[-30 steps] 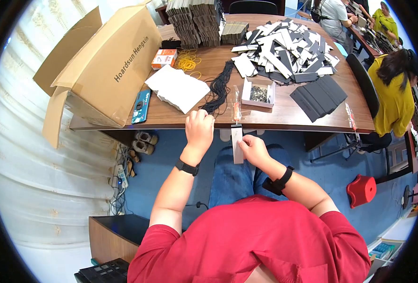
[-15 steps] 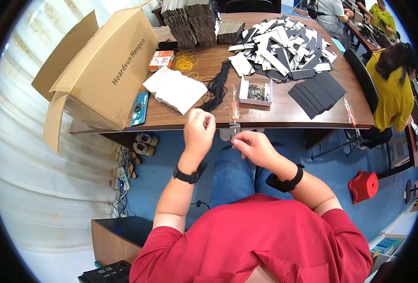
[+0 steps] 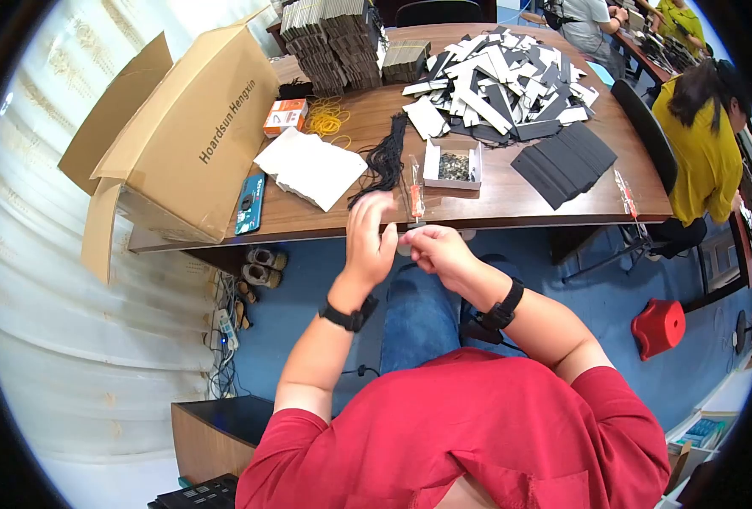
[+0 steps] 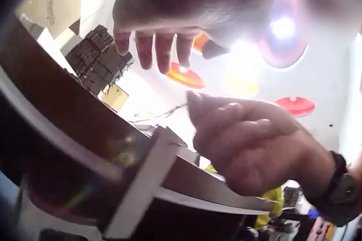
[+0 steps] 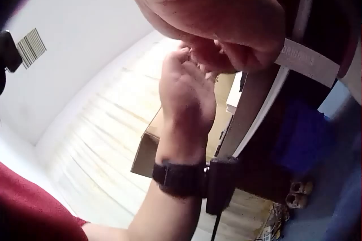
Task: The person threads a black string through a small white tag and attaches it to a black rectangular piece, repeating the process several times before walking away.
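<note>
My left hand (image 3: pixel 367 242) is held up at the table's front edge, its fingers extended and thumb apart, with nothing in it. Close beside it, my right hand (image 3: pixel 444 254) has its fingers curled, thumb and forefinger together. In the left wrist view a thin dark cord (image 4: pixel 169 112) runs from those fingertips toward the table edge. A pale printed tag strip (image 4: pixel 144 181) sticks out from that edge; in the right wrist view the strip (image 5: pixel 311 63) shows lettering. Just beyond the hands, an orange tool (image 3: pixel 416 199) in clear wrapping is fixed at the table edge.
Behind the hands lie a bundle of black cords (image 3: pixel 384 157), a white box of small parts (image 3: pixel 453 182) and white sheets (image 3: pixel 312 170). Farther back are a heap of black and white tags (image 3: pixel 503 85) and black tags (image 3: pixel 564 165). A large carton (image 3: pixel 198 127) stands left.
The right hand gripped the pale tag strip below the table edge, let go of it and rose beside the left hand. The left hand's curled fingers have straightened.
</note>
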`<act>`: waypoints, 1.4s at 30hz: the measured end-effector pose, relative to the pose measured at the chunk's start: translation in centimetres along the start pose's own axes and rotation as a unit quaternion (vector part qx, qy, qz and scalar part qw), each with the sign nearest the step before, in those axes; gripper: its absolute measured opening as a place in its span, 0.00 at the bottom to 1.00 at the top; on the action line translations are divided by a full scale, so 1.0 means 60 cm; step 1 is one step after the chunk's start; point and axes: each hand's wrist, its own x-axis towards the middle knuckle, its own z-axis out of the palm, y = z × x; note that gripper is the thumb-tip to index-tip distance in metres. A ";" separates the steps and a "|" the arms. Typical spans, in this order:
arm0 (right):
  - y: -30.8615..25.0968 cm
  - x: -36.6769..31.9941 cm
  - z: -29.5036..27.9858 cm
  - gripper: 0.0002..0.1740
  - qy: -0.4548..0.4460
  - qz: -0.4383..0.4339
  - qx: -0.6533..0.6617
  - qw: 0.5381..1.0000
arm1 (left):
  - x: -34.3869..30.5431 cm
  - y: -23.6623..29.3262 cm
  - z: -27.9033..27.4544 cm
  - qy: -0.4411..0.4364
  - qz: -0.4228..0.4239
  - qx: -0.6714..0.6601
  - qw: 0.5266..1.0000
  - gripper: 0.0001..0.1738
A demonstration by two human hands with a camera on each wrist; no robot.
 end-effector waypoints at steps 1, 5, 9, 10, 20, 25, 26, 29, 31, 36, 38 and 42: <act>0.000 0.001 0.002 0.09 -0.012 0.011 -0.027 0.999 | 0.022 -0.001 -0.002 -0.020 0.036 0.056 0.998 0.19; 0.021 -0.008 0.010 0.10 -0.055 0.002 -0.121 0.991 | 0.035 -0.073 0.015 -0.261 0.036 0.276 0.924 0.25; -0.002 -0.070 -0.006 0.10 -0.199 -0.045 -0.280 0.938 | 0.036 -0.095 0.008 -0.276 0.021 0.297 0.914 0.27; -0.021 -0.093 -0.009 0.09 -0.247 -0.049 -0.351 0.902 | 0.033 -0.100 0.010 -0.271 0.027 0.300 0.914 0.27; -0.190 -0.214 -0.107 0.17 -0.528 -0.122 -0.206 0.814 | 0.026 -0.094 0.014 -0.207 0.016 0.308 0.929 0.30; -0.147 -0.167 -0.091 0.14 -0.218 -0.060 -0.430 0.874 | 0.034 -0.020 0.003 -0.054 0.080 0.162 0.982 0.31; -0.127 -0.156 -0.082 0.12 -0.152 -0.117 -0.514 0.836 | 0.028 0.009 0.008 -0.054 0.073 0.077 0.993 0.31; -0.093 -0.127 -0.067 0.10 -0.059 -0.196 -0.625 0.753 | -0.010 0.082 0.029 -0.116 -0.046 -0.117 0.985 0.28; -0.091 -0.118 -0.056 0.10 -0.040 -0.209 -0.654 0.726 | -0.025 0.084 0.046 -0.201 -0.230 -0.423 0.853 0.25; -0.103 -0.103 -0.060 0.11 -0.048 -0.202 -0.664 0.718 | -0.018 0.069 0.048 -0.257 -0.311 -0.356 0.843 0.12; -0.109 -0.099 -0.067 0.11 -0.058 -0.185 -0.679 0.708 | -0.016 0.077 0.046 -0.235 -0.313 -0.315 0.864 0.09; -0.122 -0.083 -0.079 0.12 -0.095 -0.164 -0.685 0.703 | -0.022 0.068 0.054 -0.235 -0.302 -0.289 0.878 0.07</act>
